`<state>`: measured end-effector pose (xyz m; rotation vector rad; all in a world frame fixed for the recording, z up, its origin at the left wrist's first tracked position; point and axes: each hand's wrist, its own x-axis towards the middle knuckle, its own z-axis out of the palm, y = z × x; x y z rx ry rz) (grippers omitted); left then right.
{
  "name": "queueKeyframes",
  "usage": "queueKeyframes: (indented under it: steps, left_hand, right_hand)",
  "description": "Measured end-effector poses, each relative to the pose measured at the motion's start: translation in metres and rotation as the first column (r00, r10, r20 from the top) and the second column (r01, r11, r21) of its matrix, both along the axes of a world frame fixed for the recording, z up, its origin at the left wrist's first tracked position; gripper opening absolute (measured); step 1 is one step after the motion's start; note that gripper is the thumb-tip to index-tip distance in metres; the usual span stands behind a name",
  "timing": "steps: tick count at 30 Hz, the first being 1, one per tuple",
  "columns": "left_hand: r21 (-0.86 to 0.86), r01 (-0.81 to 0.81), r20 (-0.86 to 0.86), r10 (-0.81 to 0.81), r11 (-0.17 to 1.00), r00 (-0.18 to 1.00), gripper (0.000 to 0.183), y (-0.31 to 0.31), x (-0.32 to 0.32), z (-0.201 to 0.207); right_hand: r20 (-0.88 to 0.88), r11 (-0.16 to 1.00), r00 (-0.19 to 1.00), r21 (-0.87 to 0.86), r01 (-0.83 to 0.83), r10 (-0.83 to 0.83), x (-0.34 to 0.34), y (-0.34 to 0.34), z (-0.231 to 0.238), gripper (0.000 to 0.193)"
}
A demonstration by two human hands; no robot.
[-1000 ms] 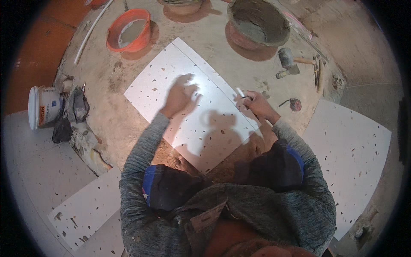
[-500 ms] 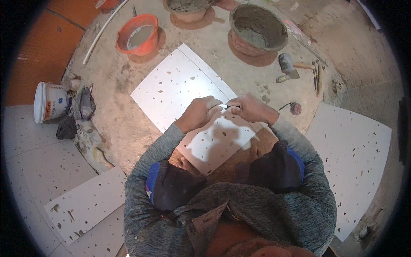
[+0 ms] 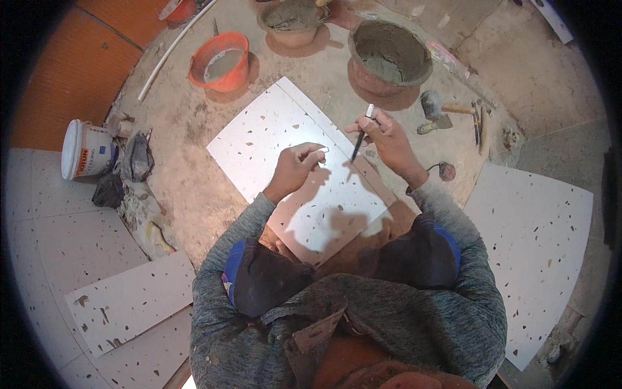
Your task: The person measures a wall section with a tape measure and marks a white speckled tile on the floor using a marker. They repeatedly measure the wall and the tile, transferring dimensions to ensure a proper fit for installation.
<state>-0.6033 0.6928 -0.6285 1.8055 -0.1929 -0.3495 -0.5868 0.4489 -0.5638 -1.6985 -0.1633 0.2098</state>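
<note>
A white speckled tile (image 3: 259, 123) lies on the ground in front of me, with a thin line along its far right edge. My right hand (image 3: 387, 139) is closed on a slim black pen (image 3: 358, 144) with a white upper end. The pen slants, its dark tip pointing down over the tile near that line. My left hand (image 3: 295, 170) is over the middle of the tile, thumb and forefinger pinched on a small white piece (image 3: 325, 150) that looks like a pen cap. Its other fingers are curled.
Beyond the tile stand an orange bucket (image 3: 243, 63) and a mortar tub (image 3: 363, 71). Right of it lie a mallet (image 3: 431, 105), a trowel (image 3: 443, 122) and a small reddish object (image 3: 447, 171). More tiles flank me (image 3: 531, 240); a white pail (image 3: 72, 149) lies left.
My hands, together on the pen before, have come apart. The right hand has gone up and right with the pen; the left keeps the small white piece. The view has shifted slightly.
</note>
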Motion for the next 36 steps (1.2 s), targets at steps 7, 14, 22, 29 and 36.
queueKeyframes:
  steps: [7,14,22,29,36]
  left_hand:
    - [-0.12,0.023,-0.069,-0.031,0.993,0.997,0.03,-0.004,-0.006,0.001]
    - [-0.147,0.007,-0.118,-0.025,0.989,0.993,0.029,-0.008,-0.006,-0.003]
    - [-0.276,-0.055,-0.304,-0.032,0.96,0.952,0.028,-0.005,-0.014,-0.003]
    - [-0.514,-0.136,-0.432,-0.119,0.847,0.894,0.029,-0.008,-0.022,-0.015]
    - [-0.168,-0.11,-0.354,0.044,0.98,0.934,0.033,0.008,-0.012,-0.07]
  right_hand:
    - [0.063,0.968,0.99,0.227,0.108,-0.125,0.001,0.011,-0.011,0.025]
    - [-0.005,0.961,0.995,0.258,0.098,-0.101,-0.006,0.018,-0.015,0.022]
    - [0.007,0.963,0.999,0.267,0.044,-0.047,-0.017,0.022,-0.037,0.022]
    - [-0.114,0.948,0.993,0.318,0.023,0.014,-0.02,0.028,-0.041,0.024]
    - [-0.001,0.986,1.0,-0.164,-0.016,0.016,0.001,0.019,-0.114,0.022]
